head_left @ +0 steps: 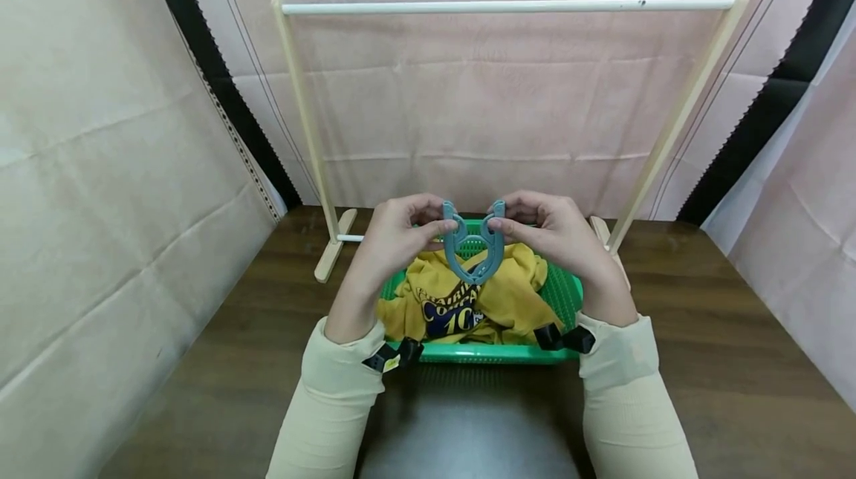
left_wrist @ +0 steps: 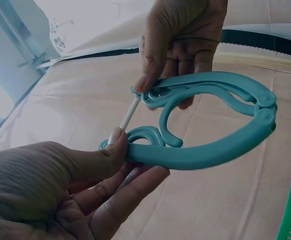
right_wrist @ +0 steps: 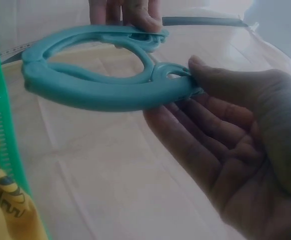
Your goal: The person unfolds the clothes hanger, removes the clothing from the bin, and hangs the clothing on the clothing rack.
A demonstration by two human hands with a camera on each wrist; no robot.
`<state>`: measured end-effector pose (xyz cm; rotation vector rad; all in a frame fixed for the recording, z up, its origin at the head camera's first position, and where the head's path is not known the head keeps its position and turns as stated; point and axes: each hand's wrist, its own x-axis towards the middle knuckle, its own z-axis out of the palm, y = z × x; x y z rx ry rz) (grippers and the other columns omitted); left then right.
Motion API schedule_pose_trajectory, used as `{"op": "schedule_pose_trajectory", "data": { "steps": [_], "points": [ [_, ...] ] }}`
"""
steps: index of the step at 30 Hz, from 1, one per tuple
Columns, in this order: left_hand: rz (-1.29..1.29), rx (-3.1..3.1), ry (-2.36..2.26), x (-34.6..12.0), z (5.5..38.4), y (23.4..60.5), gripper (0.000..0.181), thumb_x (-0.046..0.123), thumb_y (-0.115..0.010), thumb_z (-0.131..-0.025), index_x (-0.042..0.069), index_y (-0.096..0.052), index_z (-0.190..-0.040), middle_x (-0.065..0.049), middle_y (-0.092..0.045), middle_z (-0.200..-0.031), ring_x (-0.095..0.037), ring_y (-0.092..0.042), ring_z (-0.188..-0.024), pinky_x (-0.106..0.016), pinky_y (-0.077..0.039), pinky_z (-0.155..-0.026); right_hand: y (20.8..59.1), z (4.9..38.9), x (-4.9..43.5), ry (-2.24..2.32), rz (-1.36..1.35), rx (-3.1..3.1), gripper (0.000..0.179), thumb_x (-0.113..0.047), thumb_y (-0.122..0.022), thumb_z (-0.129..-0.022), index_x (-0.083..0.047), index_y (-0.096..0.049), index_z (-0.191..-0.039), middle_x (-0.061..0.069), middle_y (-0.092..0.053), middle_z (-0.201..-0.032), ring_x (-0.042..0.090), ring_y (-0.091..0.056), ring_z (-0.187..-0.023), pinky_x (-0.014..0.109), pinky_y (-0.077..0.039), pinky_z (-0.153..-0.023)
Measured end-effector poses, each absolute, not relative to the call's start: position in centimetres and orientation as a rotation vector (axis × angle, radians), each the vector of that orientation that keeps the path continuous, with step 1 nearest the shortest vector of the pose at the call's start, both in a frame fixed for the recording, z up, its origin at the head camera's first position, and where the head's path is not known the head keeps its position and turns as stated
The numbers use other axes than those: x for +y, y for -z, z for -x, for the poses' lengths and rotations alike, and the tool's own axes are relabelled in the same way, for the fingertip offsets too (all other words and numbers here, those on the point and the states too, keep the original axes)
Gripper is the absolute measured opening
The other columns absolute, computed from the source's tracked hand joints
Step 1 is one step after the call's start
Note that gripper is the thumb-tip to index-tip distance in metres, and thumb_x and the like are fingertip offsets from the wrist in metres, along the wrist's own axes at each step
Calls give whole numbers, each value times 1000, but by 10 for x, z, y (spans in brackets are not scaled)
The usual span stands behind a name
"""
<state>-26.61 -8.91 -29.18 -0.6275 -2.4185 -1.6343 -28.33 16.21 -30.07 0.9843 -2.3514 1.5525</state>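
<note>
A teal folding clothes hanger (head_left: 493, 260) is held up between both hands, bent into a U with its hinge at the bottom in the head view. My left hand (head_left: 400, 232) pinches one arm end between thumb and fingers. The other arm end is pinched by my right hand (head_left: 551, 226). In the left wrist view the hanger (left_wrist: 200, 156) shows its curved inner pieces and the hinge. Below and behind it, a yellow garment (head_left: 521, 286) with dark blue lettering lies crumpled in a green basket (head_left: 468, 353).
A rack with a white top bar (head_left: 508, 7) and pale wooden posts (head_left: 304, 100) stands behind the basket on the brown wooden table (head_left: 221, 382). Pale cloth walls (head_left: 120, 167) enclose the back and sides.
</note>
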Motion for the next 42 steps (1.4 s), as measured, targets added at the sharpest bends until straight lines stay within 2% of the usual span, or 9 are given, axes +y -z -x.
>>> {"op": "schedule_pose_trajectory", "data": {
  "steps": [7, 23, 33, 42],
  "points": [
    [637, -2429, 1611, -94, 268, 294, 12, 13, -72, -94, 10, -72, -106, -3, -71, -95, -20, -69, -85, -30, -60, -70, 302, 281, 162, -1542, -999, -2342, 14, -13, -71, -96, -5, -70, -107, 8, -75, -95, 22, -73, -84, 35, -60, -74],
    [662, -2458, 1648, -91, 263, 300, 10, 14, -74, -93, 9, -72, -102, -5, -71, -92, -22, -70, -84, -30, -60, -69, 310, 279, 164, -1521, -1046, -2342, 11, -12, -69, -96, -6, -72, -105, 6, -75, -93, 21, -74, -83, 37, -60, -75],
    [717, -2493, 1543, -91, 265, 298, 8, 22, -76, -92, 15, -74, -97, -3, -71, -86, -24, -72, -77, -31, -59, -67, 308, 279, 162, -1442, -1079, -2316, 9, -12, -72, -94, -11, -74, -103, 1, -75, -91, 17, -73, -80, 33, -60, -71],
    [738, -2479, 1506, -95, 267, 296, 7, 23, -76, -92, 17, -74, -95, -2, -71, -84, -23, -71, -76, -32, -59, -66, 303, 281, 165, -1413, -1097, -2371, 10, -18, -72, -95, -15, -75, -104, 0, -74, -92, 21, -72, -78, 35, -60, -71]
  ]
}}
